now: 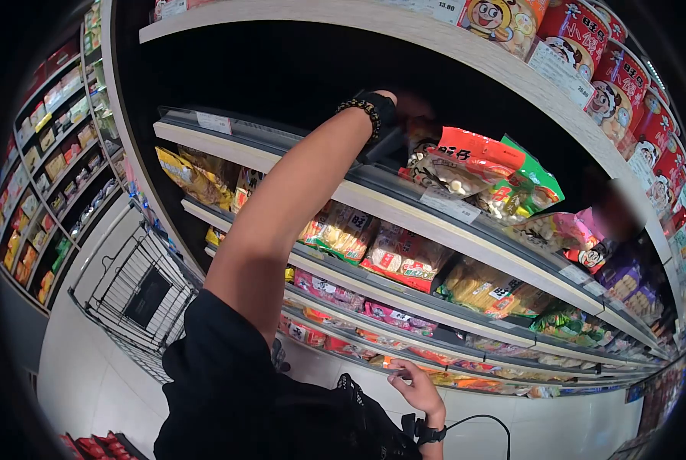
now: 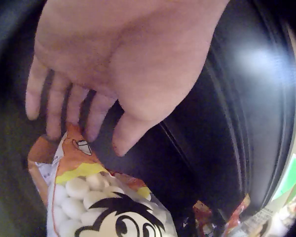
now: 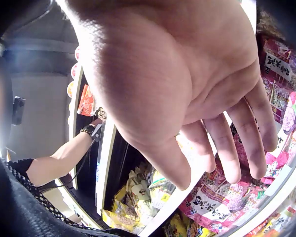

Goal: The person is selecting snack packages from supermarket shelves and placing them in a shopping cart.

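The left hand reaches deep into a dark upper shelf, dim in the head view. Seen from the left wrist, this hand has relaxed, slightly spread fingers above a bag of white round sweets or snacks with an orange top and a cartoon face. Its fingertips are at the bag's peak; whether they touch it, I cannot tell. Low in front of the body, the right hand holds nothing, its fingers loosely bent. In the right wrist view the right hand shows its palm, with pink packets behind the fingers.
Red and green-topped bags stand on the same shelf, right of the left hand. Packed lower shelves run below, and red tins line the shelf above. A wire shopping cart stands at the left.
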Tool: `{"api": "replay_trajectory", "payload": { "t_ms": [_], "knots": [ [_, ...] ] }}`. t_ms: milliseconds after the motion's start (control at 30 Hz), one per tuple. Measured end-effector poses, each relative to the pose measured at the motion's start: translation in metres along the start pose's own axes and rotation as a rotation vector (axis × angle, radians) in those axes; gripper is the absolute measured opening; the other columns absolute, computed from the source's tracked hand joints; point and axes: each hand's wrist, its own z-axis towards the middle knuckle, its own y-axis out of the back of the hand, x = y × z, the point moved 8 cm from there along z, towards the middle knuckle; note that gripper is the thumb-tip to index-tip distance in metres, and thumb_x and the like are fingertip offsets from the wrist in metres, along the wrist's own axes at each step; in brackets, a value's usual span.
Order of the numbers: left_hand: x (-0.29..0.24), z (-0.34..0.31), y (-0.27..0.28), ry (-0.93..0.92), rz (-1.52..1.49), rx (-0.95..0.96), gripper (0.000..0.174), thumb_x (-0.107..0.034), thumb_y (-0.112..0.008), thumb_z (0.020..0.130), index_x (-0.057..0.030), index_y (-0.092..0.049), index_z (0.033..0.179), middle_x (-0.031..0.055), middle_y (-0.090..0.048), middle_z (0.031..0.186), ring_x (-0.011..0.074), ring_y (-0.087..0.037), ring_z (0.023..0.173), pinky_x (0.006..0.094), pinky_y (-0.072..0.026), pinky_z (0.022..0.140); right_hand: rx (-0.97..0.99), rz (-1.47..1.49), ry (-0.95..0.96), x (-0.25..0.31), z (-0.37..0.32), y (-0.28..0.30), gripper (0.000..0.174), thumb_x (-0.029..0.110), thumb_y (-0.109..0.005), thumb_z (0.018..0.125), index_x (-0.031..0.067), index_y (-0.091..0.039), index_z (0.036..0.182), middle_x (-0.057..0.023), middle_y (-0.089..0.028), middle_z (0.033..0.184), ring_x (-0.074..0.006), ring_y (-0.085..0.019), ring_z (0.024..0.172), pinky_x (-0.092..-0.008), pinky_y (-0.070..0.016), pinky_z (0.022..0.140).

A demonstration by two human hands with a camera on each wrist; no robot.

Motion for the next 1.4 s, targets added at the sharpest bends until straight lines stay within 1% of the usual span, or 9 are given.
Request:
{"api": "replay_trajectory", "payload": {
  "t_ms": [133, 200, 333, 400, 433, 933, 1033, 1233, 1400],
  "knots": [
    [-0.023, -0.038, -0.003, 0.107, -0.002, -0.135, 0.032, -0.036, -0.059, 0.085, -0.0113, -0.066, 0.103, 0.007, -0.066, 0.098, 0.0156, -0.061, 0.073, 0.0325, -0.0515, 0.065, 0.006, 0.028, 0.018, 0.007, 0.001, 0.0, 0.034, 0.018, -0.067, 0.084, 0.0037, -0.058, 0.113, -0.0075, -0.067, 0.103, -0.0204, -0.066, 0.088, -0.033, -0.0496, 0.078],
    [-0.022, -0.024, -0.003, -0.024, 0.283, -0.117, 0.031, -0.038, -0.062, 0.083, -0.0144, -0.067, 0.103, 0.0022, -0.066, 0.091, 0.0129, -0.061, 0.075, 0.0286, -0.0498, 0.061, 0.005, 0.022, 0.015, 0.008, 0.001, 0.001, 0.034, 0.018, -0.067, 0.084, 0.0037, -0.058, 0.113, -0.0075, -0.067, 0.103, -0.0203, -0.066, 0.088, -0.0329, -0.0495, 0.078],
    [-0.004, -0.026, -0.006, 0.162, 0.072, -0.078, 0.029, -0.037, -0.062, 0.083, -0.0151, -0.068, 0.102, 0.0003, -0.067, 0.091, 0.0109, -0.06, 0.074, 0.0269, -0.0494, 0.061, 0.004, 0.014, 0.013, 0.006, -0.001, 0.002, 0.034, 0.018, -0.067, 0.084, 0.0039, -0.058, 0.113, -0.007, -0.067, 0.104, -0.0194, -0.066, 0.088, -0.0324, -0.049, 0.078],
    [-0.047, -0.084, -0.01, 0.136, 0.123, -0.138, 0.03, -0.038, -0.053, 0.091, -0.0108, -0.065, 0.096, 0.0059, -0.066, 0.074, 0.0116, -0.056, 0.046, 0.0237, -0.0482, 0.052, 0.002, 0.01, 0.028, 0.004, -0.003, 0.002, 0.034, 0.018, -0.068, 0.084, 0.0041, -0.058, 0.113, -0.0068, -0.067, 0.104, -0.0192, -0.066, 0.088, -0.0322, -0.0489, 0.078],
    [-0.045, -0.088, -0.01, 0.137, 0.123, -0.14, 0.03, -0.038, -0.053, 0.091, -0.0108, -0.065, 0.096, 0.0059, -0.066, 0.074, 0.0116, -0.056, 0.046, 0.0237, -0.0482, 0.052, 0.007, 0.016, 0.027, 0.002, -0.003, 0.002, 0.034, 0.018, -0.068, 0.084, 0.0042, -0.058, 0.113, -0.0065, -0.067, 0.104, -0.0192, -0.066, 0.087, -0.0321, -0.0489, 0.078],
    [-0.012, -0.163, 0.04, 0.158, -0.454, -0.538, 0.024, -0.01, -0.045, 0.091, -0.0046, -0.064, 0.105, 0.0081, -0.066, 0.094, 0.0184, -0.066, 0.089, 0.0315, -0.0557, 0.065, 0.098, -0.011, 0.022, 0.022, 0.002, -0.004, 0.035, 0.019, -0.068, 0.084, 0.0042, -0.057, 0.115, -0.0076, -0.066, 0.107, -0.02, -0.064, 0.091, -0.0327, -0.0494, 0.082],
    [-0.001, -0.202, 0.053, -0.023, -0.75, -0.713, 0.032, 0.002, -0.028, 0.09, 0.0072, -0.048, 0.115, 0.0201, -0.058, 0.113, 0.031, -0.062, 0.103, 0.0408, -0.0595, 0.079, 0.155, -0.007, 0.095, 0.025, 0.012, -0.015, 0.037, 0.019, -0.067, 0.084, 0.0036, -0.056, 0.116, -0.0095, -0.066, 0.107, -0.0206, -0.064, 0.092, -0.0328, -0.0495, 0.083],
    [0.044, -0.287, 0.058, -0.137, -1.012, -0.883, 0.019, -0.021, -0.048, 0.097, -0.0016, -0.048, 0.101, 0.0145, -0.058, 0.103, 0.0261, -0.064, 0.094, 0.047, -0.0587, 0.079, 0.242, 0.014, 0.183, 0.031, 0.028, -0.04, 0.039, 0.017, -0.067, 0.084, 0.0043, -0.056, 0.119, -0.0109, -0.066, 0.106, -0.0213, -0.064, 0.092, -0.0325, -0.0499, 0.08],
    [0.047, -0.359, 0.034, -0.062, -0.747, -0.915, 0.018, -0.024, -0.049, 0.097, -0.0065, -0.051, 0.098, 0.0051, -0.061, 0.088, 0.0122, -0.065, 0.072, 0.0249, -0.0569, 0.052, 0.278, 0.077, 0.267, 0.054, 0.043, -0.052, 0.036, 0.019, -0.067, 0.085, 0.0033, -0.056, 0.116, -0.0077, -0.063, 0.111, -0.0158, -0.062, 0.093, -0.028, -0.0483, 0.079]
  ]
}}
